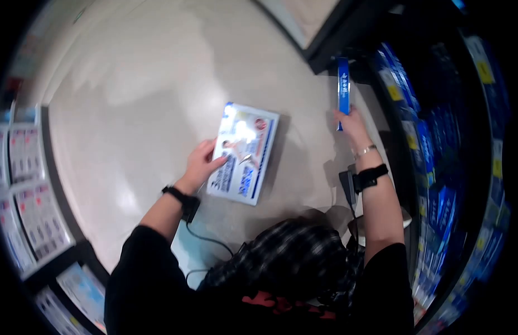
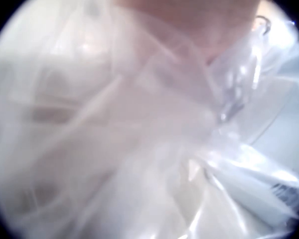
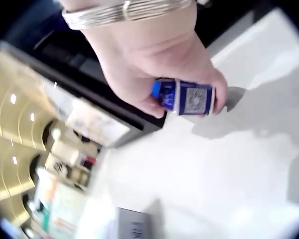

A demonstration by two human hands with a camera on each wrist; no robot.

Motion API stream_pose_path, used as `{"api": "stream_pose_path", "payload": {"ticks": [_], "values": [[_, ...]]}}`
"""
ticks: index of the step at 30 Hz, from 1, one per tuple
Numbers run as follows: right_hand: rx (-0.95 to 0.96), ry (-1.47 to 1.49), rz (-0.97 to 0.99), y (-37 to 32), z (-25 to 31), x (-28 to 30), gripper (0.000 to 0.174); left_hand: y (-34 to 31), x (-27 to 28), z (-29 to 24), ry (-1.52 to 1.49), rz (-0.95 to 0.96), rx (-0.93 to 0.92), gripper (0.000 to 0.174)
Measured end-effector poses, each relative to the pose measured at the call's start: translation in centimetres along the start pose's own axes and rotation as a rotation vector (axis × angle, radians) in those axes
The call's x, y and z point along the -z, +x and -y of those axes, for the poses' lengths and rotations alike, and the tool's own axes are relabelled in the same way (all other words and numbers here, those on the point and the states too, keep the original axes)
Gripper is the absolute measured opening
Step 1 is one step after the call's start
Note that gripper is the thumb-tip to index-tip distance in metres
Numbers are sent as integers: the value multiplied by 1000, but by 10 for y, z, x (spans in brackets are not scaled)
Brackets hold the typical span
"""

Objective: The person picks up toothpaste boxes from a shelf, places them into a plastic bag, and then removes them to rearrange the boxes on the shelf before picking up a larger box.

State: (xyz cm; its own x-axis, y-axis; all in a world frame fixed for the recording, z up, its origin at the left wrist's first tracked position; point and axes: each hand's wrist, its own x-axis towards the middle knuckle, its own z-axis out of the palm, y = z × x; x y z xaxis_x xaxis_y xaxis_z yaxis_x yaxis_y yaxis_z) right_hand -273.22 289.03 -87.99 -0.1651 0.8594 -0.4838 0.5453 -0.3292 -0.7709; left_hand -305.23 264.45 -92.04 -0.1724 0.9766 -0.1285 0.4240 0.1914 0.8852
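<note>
My left hand (image 1: pixel 202 163) grips a flat white package (image 1: pixel 245 153) by its left edge, thumb over the printed front. Pictures and blue lettering cover that front, which shines with glare. In the left wrist view, crinkled clear plastic film (image 2: pixel 139 124) fills most of the picture and hides the fingers. Out to the right, my right hand (image 1: pixel 352 124) holds a slim blue box (image 1: pixel 343 86) by its near end. The right wrist view shows the fingers and thumb around the box, with its dark blue end (image 3: pixel 194 99) and a square printed code facing the camera.
A dark shelf unit (image 1: pixel 393 134) stands close on the right with rows of blue packages (image 1: pixel 406 84). At the left, a low display rack (image 1: pixel 63 195) holds white boxes (image 1: pixel 41 215). The pale shiny floor (image 1: pixel 141 72) lies below the hands. A dark-edged cabinet (image 1: pixel 314 56) stands ahead.
</note>
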Motion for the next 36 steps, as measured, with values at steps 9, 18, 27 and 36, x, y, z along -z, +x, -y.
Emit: {"api": "stream_pose_path", "payload": {"ticks": [9, 18, 27, 36], "values": [[285, 271, -169, -96, 45, 106, 47, 3, -3, 2, -45, 15, -20, 41], [184, -505, -642, -33, 93, 170, 52, 2, -6, 17, -72, -13, -54, 42], [208, -618, -628, -30, 74, 165, 57, 1, -5, 10, -65, -24, -52, 39], [1034, -561, -573, -154, 85, 109, 35, 4, -6, 23, -181, 9, 73, 29]]}}
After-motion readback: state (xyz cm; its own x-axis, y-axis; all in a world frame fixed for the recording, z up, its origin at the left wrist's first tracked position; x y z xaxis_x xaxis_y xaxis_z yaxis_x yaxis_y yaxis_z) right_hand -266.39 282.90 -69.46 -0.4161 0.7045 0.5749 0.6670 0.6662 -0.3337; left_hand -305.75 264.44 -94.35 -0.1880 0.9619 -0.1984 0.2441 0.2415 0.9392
